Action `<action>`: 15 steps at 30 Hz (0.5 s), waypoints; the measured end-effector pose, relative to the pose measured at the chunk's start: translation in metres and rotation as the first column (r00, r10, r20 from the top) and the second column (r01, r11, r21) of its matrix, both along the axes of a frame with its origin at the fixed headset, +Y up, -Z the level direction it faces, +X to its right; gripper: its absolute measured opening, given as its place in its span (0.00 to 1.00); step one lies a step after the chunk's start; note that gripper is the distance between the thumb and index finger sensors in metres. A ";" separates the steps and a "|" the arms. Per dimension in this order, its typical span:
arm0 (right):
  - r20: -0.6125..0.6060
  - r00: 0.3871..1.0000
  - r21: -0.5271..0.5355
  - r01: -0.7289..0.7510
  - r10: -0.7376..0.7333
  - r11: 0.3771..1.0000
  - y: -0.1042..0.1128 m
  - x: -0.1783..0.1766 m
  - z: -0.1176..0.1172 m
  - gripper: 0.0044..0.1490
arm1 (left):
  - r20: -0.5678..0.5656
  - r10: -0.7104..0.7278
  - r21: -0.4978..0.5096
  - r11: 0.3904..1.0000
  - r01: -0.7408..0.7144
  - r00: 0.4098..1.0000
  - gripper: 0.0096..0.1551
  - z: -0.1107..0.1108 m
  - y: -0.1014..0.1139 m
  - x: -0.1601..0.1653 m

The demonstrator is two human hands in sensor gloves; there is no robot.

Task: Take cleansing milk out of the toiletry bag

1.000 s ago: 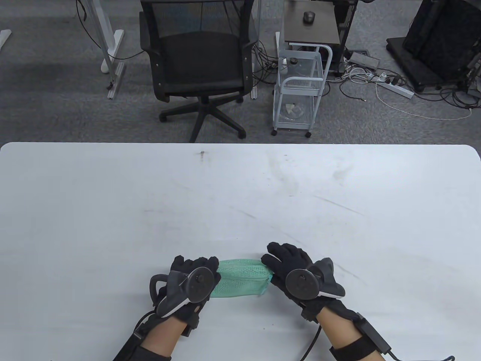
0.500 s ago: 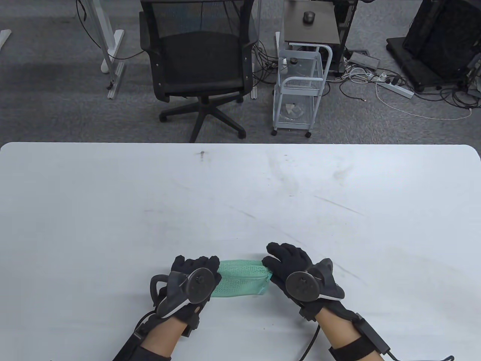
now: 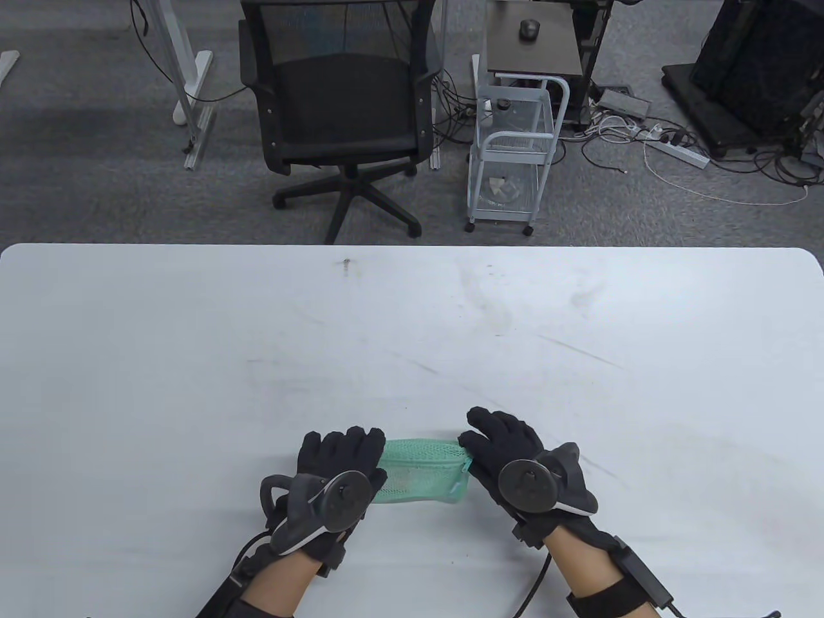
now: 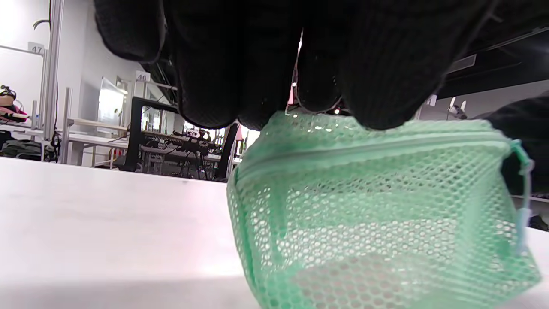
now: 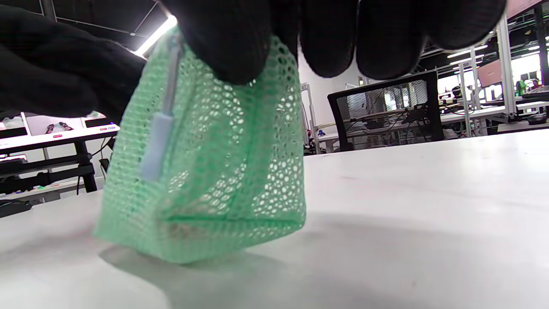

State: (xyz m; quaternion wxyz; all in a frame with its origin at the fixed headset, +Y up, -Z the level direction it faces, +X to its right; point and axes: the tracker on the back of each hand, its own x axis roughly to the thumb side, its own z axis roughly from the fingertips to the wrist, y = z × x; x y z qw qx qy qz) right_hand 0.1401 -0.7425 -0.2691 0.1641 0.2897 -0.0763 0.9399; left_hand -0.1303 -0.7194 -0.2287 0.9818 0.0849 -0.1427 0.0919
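Observation:
A green mesh toiletry bag (image 3: 421, 468) stands on the white table (image 3: 412, 335) near its front edge, zipper closed along the top. My left hand (image 3: 344, 460) holds the bag's left end; its fingers (image 4: 257, 64) rest on the top edge of the bag (image 4: 377, 214). My right hand (image 3: 496, 450) grips the bag's right end by the zipper pull (image 5: 156, 141); its fingers (image 5: 231, 43) press on the top of the bag (image 5: 214, 163). A pale shape shows faintly through the mesh at the bottom. The cleansing milk is not clearly visible.
A black office chair (image 3: 341, 116) and a white wire trolley (image 3: 512, 154) stand on the floor beyond the table's far edge. Cables and a power strip (image 3: 676, 151) lie at the far right.
Both hands have shifted slightly right and farther from me with the bag. The bag has turned so its zipper top shows more, and the right hand sits by the zipper pull.

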 end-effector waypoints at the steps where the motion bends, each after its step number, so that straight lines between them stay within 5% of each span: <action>1: 0.007 1.000 -0.004 0.005 -0.005 1.000 0.001 0.001 0.000 0.27 | 0.010 -0.003 0.013 1.000 0.003 1.000 0.36 0.002 0.002 0.002; 15: 0.027 0.996 -0.048 0.083 -0.082 0.995 0.002 -0.002 0.005 0.26 | 0.164 -0.045 0.026 0.999 0.042 0.985 0.33 0.029 -0.001 0.044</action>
